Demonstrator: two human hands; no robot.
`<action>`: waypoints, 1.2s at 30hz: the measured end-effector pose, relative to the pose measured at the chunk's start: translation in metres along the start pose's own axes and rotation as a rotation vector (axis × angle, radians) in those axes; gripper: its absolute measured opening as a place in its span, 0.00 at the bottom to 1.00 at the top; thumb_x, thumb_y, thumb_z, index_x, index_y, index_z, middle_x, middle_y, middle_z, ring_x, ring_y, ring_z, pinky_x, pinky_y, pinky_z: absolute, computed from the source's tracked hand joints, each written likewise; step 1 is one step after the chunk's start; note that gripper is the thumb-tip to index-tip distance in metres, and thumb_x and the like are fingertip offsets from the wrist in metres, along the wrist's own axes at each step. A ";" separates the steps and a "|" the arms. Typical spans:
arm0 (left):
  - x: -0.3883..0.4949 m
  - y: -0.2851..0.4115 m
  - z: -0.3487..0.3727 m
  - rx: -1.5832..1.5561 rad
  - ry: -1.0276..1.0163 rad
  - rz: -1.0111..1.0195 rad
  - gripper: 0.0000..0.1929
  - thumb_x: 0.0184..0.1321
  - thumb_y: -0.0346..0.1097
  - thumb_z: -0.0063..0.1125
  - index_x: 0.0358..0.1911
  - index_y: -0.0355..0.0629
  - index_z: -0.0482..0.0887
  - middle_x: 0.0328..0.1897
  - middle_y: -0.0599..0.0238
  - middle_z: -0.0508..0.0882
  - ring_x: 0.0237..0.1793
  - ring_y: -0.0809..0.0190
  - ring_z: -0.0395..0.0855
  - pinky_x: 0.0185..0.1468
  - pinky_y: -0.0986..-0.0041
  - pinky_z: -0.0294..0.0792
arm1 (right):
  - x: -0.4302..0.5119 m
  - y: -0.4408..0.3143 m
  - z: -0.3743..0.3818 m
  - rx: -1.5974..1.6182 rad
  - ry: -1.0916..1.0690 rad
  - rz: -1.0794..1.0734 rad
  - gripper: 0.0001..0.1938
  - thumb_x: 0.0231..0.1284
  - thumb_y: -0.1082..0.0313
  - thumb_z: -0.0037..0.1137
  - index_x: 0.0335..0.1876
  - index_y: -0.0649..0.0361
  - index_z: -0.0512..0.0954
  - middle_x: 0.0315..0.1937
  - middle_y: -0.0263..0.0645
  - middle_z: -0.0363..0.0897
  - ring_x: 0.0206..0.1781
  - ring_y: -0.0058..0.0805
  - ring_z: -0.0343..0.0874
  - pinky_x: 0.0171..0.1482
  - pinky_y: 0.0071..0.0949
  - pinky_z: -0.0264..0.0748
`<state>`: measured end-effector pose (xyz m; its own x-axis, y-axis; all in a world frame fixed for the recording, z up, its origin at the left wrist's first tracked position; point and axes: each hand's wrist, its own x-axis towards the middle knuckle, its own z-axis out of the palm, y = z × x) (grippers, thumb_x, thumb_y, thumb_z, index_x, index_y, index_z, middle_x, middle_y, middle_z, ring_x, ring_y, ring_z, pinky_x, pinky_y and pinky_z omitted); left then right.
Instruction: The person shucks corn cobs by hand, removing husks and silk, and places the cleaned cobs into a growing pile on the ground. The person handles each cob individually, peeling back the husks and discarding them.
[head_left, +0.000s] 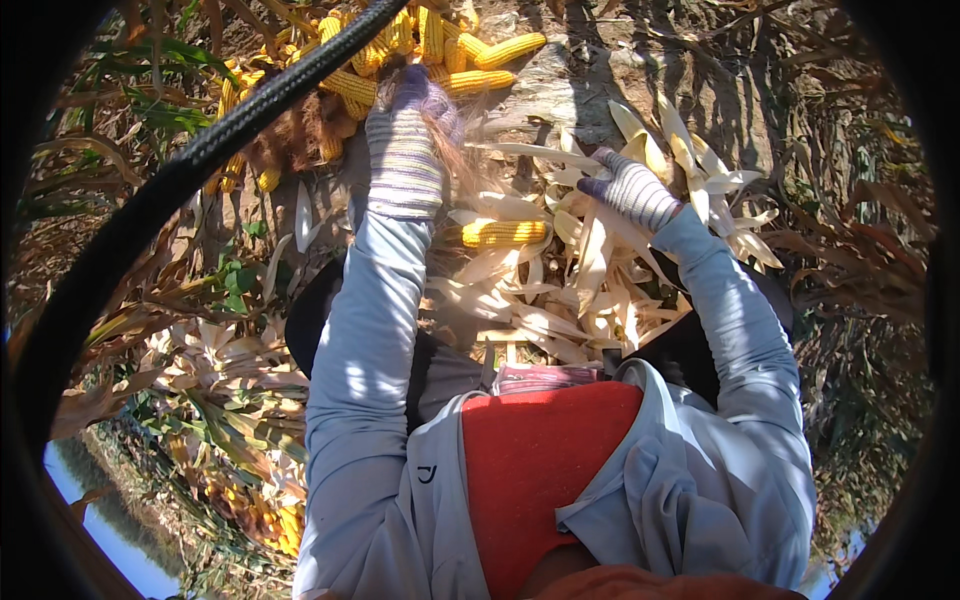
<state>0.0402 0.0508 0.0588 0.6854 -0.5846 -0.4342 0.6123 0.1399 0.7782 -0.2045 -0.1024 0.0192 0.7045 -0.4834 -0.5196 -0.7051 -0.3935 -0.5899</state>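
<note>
My left hand (409, 142), in a striped knit glove with purple fingers, is curled at the near edge of a pile of husked yellow corn ears (431, 37). Reddish-brown corn silk (450, 150) trails from its fingers; whether an ear is under them is hidden. To the right, my right hand (630, 187), gloved alike, grips dry corn husk (544, 152) between thumb and fingers. A single bare corn ear (504, 233) lies between my forearms on a heap of pale loose husks (592, 262).
Pale husks (705, 172) lie beyond my right hand. Dry corn stalks (862, 225) flank the right side. Behind on the left are more husks (217, 360) and another pile of corn ears (281, 525). A black braided cord (247, 112) crosses the upper left view.
</note>
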 end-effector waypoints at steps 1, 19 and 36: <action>0.001 0.005 -0.005 0.120 -0.039 0.007 0.18 0.67 0.47 0.45 0.56 0.48 0.69 0.45 0.56 0.70 0.46 0.54 0.71 0.47 0.62 0.69 | 0.000 0.008 0.001 -0.083 0.055 0.010 0.33 0.55 0.51 0.59 0.61 0.65 0.67 0.41 0.51 0.80 0.46 0.42 0.80 0.49 0.33 0.73; -0.029 -0.014 0.005 -0.274 -0.280 -0.336 0.22 0.64 0.53 0.51 0.50 0.41 0.73 0.54 0.49 0.77 0.53 0.49 0.77 0.56 0.53 0.72 | 0.000 -0.032 0.022 0.652 -0.103 -0.221 0.20 0.58 0.60 0.61 0.53 0.60 0.74 0.42 0.36 0.80 0.45 0.21 0.77 0.50 0.24 0.73; -0.040 -0.020 0.015 -0.025 -0.388 -0.137 0.27 0.69 0.50 0.43 0.63 0.37 0.64 0.64 0.54 0.72 0.65 0.56 0.67 0.68 0.65 0.59 | 0.007 -0.077 -0.005 0.489 0.170 -0.230 0.07 0.61 0.66 0.58 0.39 0.57 0.74 0.24 0.28 0.75 0.29 0.13 0.73 0.31 0.16 0.71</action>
<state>-0.0049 0.0590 0.0677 0.4007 -0.8563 -0.3260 0.7003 0.0568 0.7116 -0.1459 -0.0792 0.0643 0.7845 -0.5626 -0.2607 -0.3869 -0.1155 -0.9149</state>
